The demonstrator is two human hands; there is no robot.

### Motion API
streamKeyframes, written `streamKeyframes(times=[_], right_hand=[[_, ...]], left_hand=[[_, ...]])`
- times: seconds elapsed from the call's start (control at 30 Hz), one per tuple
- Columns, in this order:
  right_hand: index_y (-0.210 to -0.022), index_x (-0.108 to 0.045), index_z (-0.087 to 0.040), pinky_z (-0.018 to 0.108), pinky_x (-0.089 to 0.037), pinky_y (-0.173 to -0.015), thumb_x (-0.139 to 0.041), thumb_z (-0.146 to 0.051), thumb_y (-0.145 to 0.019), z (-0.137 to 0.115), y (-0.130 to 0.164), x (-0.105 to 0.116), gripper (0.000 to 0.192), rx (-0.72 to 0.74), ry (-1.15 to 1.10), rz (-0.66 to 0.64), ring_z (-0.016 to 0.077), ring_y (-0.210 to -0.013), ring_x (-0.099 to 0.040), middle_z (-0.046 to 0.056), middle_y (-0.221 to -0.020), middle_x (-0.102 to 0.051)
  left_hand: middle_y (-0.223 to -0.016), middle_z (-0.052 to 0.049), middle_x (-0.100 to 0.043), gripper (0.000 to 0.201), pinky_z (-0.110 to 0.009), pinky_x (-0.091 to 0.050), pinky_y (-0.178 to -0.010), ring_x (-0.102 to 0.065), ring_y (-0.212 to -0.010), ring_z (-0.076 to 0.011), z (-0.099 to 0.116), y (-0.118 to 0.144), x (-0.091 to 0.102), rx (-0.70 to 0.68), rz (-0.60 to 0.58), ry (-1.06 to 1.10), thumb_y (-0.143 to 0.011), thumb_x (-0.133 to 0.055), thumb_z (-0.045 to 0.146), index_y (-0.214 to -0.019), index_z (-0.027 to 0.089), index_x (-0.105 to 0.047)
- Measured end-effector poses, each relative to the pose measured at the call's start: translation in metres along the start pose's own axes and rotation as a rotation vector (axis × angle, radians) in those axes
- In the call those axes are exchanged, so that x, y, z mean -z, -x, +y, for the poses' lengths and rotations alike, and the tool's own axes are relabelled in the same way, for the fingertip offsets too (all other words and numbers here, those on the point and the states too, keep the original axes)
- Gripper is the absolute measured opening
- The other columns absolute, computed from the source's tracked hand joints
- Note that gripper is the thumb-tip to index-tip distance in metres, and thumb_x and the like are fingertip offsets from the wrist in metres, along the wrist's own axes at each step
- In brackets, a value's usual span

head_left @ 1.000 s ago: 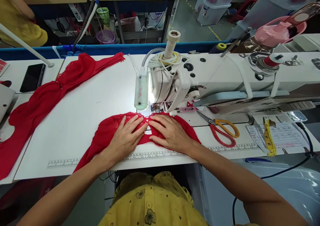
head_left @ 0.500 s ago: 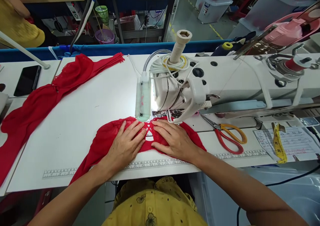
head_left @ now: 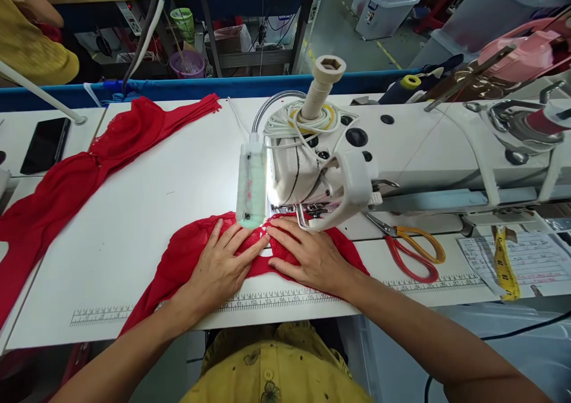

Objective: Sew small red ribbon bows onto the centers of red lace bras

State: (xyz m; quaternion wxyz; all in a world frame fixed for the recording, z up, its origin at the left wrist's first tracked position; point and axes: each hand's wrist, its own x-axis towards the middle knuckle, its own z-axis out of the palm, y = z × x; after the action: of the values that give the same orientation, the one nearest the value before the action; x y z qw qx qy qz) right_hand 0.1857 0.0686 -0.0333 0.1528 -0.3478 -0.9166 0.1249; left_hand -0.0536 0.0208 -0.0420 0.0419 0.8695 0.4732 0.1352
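Note:
A red lace bra [head_left: 178, 260] lies on the white sewing table, its middle at the front of the sewing machine [head_left: 292, 171]. Flat on its left cup rests my left hand [head_left: 220, 263], fingers spread and reaching toward the centre. My right hand [head_left: 310, 251] presses the other cup, fingers stretched out, just below the presser foot area. Between the hands the bra's crossed lacing is partly covered by fingers. The needle is hidden behind the machine head and the pale green lamp [head_left: 251, 183].
Orange-and-red scissors [head_left: 413, 248] lie right of my right hand. Further right are a yellow tape measure [head_left: 504, 266] and a written sheet [head_left: 535, 257]. More red bras [head_left: 93, 171] and a black phone [head_left: 46, 145] lie at left. A person in yellow [head_left: 35, 40] is beyond.
My left hand's fingers have shifted right over the bra's centre, covering more of the crossed lacing. My right hand stays on its cup. The camera view has moved slightly.

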Motion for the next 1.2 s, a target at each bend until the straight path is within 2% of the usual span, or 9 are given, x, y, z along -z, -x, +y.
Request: streamKeyframes(times=[0.27, 0.43, 0.57, 0.63, 0.77, 0.87, 0.97, 1.03, 1.2], right_hand=[[-0.139, -0.053, -0.018, 0.050, -0.049, -0.103, -0.057, -0.047, -0.095, -0.003, -0.002, -0.002, 0.053, 0.017, -0.033, 0.065, 0.0302, -0.123, -0.055, 0.013, -0.140, -0.058], [-0.138, -0.052, -0.014, 0.044, -0.046, -0.107, -0.059, -0.042, -0.094, -0.005, -0.002, 0.008, 0.052, 0.078, -0.083, 0.064, 0.0268, -0.128, -0.052, 0.013, -0.139, -0.056], [-0.128, -0.059, -0.015, 0.042, -0.047, -0.101, -0.048, -0.027, -0.101, -0.010, 0.002, 0.016, 0.032, 0.011, -0.004, 0.182, 0.0242, -0.116, -0.058, 0.012, -0.129, -0.063], [-0.123, -0.061, -0.016, 0.044, -0.046, -0.097, -0.045, -0.024, -0.101, -0.013, 0.001, 0.016, 0.028, -0.033, 0.070, 0.213, 0.0252, -0.110, -0.059, 0.011, -0.123, -0.066], [-0.126, -0.059, -0.017, 0.043, -0.040, -0.098, -0.045, -0.025, -0.102, -0.017, -0.008, 0.010, 0.029, -0.051, 0.105, 0.157, 0.0265, -0.113, -0.057, 0.011, -0.128, -0.065], [-0.121, -0.061, -0.018, 0.042, -0.036, -0.096, -0.047, -0.027, -0.101, -0.018, -0.018, 0.005, 0.026, -0.099, 0.104, 0.112, 0.0257, -0.106, -0.057, 0.009, -0.118, -0.067], [-0.100, -0.065, -0.020, 0.040, -0.034, -0.092, -0.050, -0.027, -0.100, -0.018, -0.026, 0.004, 0.017, -0.158, 0.099, 0.065, 0.0239, -0.095, -0.057, 0.006, -0.100, -0.068], [-0.091, -0.064, -0.021, 0.038, -0.034, -0.088, -0.051, -0.026, -0.099, -0.017, -0.029, 0.004, 0.016, -0.182, 0.071, 0.044, 0.0220, -0.091, -0.056, 0.004, -0.094, -0.066], [-0.086, -0.061, -0.019, 0.036, -0.033, -0.081, -0.049, -0.023, -0.099, -0.016, -0.035, 0.001, 0.018, -0.173, 0.109, 0.036, 0.0213, -0.087, -0.054, 0.005, -0.092, -0.064]], left_hand=[[-0.147, -0.013, -0.052, 0.046, -0.065, -0.031, -0.114, -0.043, -0.140, -0.0336, -0.001, 0.001, 0.000, -0.043, 0.031, -0.035, -0.097, -0.049, 0.019, -0.142, 0.027, -0.054], [-0.145, -0.015, -0.053, 0.045, -0.066, -0.033, -0.112, -0.044, -0.139, -0.0348, -0.001, 0.002, 0.001, -0.053, 0.032, -0.047, -0.098, -0.048, 0.019, -0.142, 0.025, -0.055], [-0.145, -0.016, -0.054, 0.045, -0.066, -0.035, -0.110, -0.045, -0.139, -0.0358, 0.002, 0.008, 0.005, -0.080, -0.003, -0.062, -0.098, -0.046, 0.016, -0.142, 0.024, -0.054], [-0.145, -0.016, -0.053, 0.046, -0.067, -0.036, -0.109, -0.045, -0.138, -0.0363, 0.005, 0.012, 0.008, -0.086, -0.023, -0.058, -0.097, -0.046, 0.013, -0.141, 0.024, -0.055], [-0.143, -0.015, -0.055, 0.044, -0.063, -0.035, -0.114, -0.045, -0.139, -0.0313, 0.013, 0.014, 0.010, -0.062, 0.058, 0.020, -0.097, -0.041, 0.009, -0.136, 0.020, -0.058], [-0.135, -0.015, -0.061, 0.037, -0.055, -0.035, -0.118, -0.052, -0.132, -0.0255, 0.021, 0.012, 0.008, -0.061, 0.145, 0.114, -0.100, -0.042, 0.016, -0.133, 0.014, -0.058], [-0.133, -0.016, -0.063, 0.038, -0.057, -0.038, -0.116, -0.055, -0.129, -0.0287, 0.027, 0.009, 0.005, -0.066, 0.134, 0.131, -0.101, -0.048, 0.029, -0.133, 0.011, -0.057], [-0.135, -0.016, -0.062, 0.039, -0.059, -0.038, -0.115, -0.054, -0.131, -0.0308, 0.028, 0.009, 0.003, -0.065, 0.114, 0.118, -0.101, -0.047, 0.030, -0.134, 0.012, -0.057], [-0.134, -0.014, -0.064, 0.037, -0.062, -0.034, -0.116, -0.053, -0.132, -0.0307, 0.027, 0.008, 0.001, -0.065, 0.085, 0.109, -0.100, -0.045, 0.021, -0.133, 0.013, -0.058]])
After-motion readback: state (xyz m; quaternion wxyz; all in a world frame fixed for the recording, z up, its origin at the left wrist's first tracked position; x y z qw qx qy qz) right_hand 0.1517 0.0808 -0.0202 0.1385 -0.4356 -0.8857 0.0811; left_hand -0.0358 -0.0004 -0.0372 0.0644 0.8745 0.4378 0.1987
